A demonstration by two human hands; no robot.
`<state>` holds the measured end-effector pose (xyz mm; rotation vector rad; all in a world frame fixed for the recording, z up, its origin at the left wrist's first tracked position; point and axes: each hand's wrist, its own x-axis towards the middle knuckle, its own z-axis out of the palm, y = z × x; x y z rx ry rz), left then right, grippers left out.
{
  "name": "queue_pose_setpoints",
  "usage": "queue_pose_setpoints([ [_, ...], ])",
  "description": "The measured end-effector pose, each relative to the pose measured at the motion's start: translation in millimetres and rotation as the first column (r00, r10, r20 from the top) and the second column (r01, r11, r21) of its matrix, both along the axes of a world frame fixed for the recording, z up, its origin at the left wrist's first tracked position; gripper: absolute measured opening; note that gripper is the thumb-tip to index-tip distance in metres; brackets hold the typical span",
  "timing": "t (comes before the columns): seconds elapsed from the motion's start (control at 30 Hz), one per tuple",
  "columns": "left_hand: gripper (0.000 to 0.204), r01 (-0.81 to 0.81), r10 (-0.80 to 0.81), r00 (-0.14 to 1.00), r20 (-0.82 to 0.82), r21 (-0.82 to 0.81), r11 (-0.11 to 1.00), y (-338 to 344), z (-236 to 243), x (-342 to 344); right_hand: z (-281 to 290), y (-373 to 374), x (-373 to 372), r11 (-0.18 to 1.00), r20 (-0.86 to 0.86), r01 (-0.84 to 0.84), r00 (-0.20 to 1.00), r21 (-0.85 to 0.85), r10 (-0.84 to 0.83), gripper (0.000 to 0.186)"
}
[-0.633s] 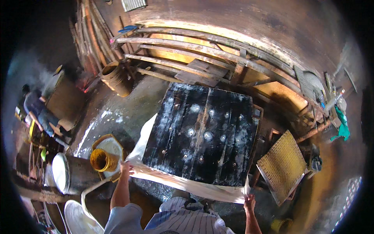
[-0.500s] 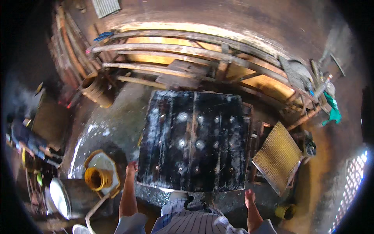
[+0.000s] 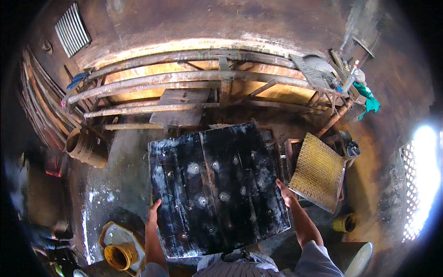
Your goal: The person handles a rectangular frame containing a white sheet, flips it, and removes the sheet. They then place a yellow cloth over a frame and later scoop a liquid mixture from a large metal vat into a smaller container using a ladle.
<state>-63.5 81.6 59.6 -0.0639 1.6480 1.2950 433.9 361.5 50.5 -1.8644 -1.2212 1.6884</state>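
Head view: a wooden pole rack [image 3: 161, 79] stretches along the wall, beyond the fingers. Between the fingers of either side is a black board [image 3: 217, 191], whitish-smudged and dotted with small round spots, turned slightly counter-clockwise. Right of the fingers, a yellow textured panel [image 3: 318, 173] sits at a slant. Left of the fingers and nearer the body is an octagonal basin [image 3: 110, 234], overlapped by a smaller yellow bucket [image 3: 119, 257]. Left hand [image 3: 152, 214] and right hand [image 3: 288, 195] grip the board's opposite edges, thumbs showing; how far the other, hidden fingers curl cannot be told.
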Motion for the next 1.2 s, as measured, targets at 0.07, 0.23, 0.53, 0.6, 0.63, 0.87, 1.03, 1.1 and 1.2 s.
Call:
queue_pose_setpoints([
  [0.07,0.065,0.043,-0.036,0.978,-0.205,0.030,0.999,-8,-15,1,-3,10,14,0.958,-0.310,0.036,0.942,-0.285,-0.128,0.070],
  [0.23,0.066,0.055,0.046,0.843,-0.536,0.171,0.984,-26,-61,-14,-48,27,30,0.987,-0.376,0.131,0.913,-0.097,-0.158,0.062],
  [0.53,0.066,0.072,0.022,0.929,-0.370,0.238,0.969,-15,71,21,-4,-2,33,0.973,-0.725,0.035,0.661,-0.226,-0.193,0.048],
  [0.6,0.066,0.108,-0.008,0.939,-0.344,0.274,0.956,-7,118,47,29,1,48,0.987,-0.732,0.007,0.670,-0.158,-0.122,0.049],
  [0.63,0.066,0.122,-0.020,0.943,-0.333,0.289,0.949,-5,141,63,39,-3,60,0.991,-0.730,-0.006,0.676,-0.136,-0.096,0.050],
  [0.87,0.051,0.088,0.018,0.972,-0.234,0.433,0.897,16,243,226,166,-5,222,0.975,-0.742,0.219,0.658,0.028,-0.127,0.056],
  [1.03,0.035,0.119,-0.004,0.979,-0.202,0.563,0.818,81,160,300,287,5,420,0.650,-0.277,0.334,0.941,0.682,-0.193,0.052],
  [1.1,0.034,0.227,-0.244,0.969,-0.039,0.528,0.818,155,152,395,342,-12,507,0.553,-0.212,0.356,0.927,0.753,-0.308,0.052],
  [1.2,0.036,0.296,-0.395,0.918,0.011,0.646,0.704,200,83,488,372,-24,574,0.548,-0.147,0.371,0.900,0.749,-0.409,0.053],
])
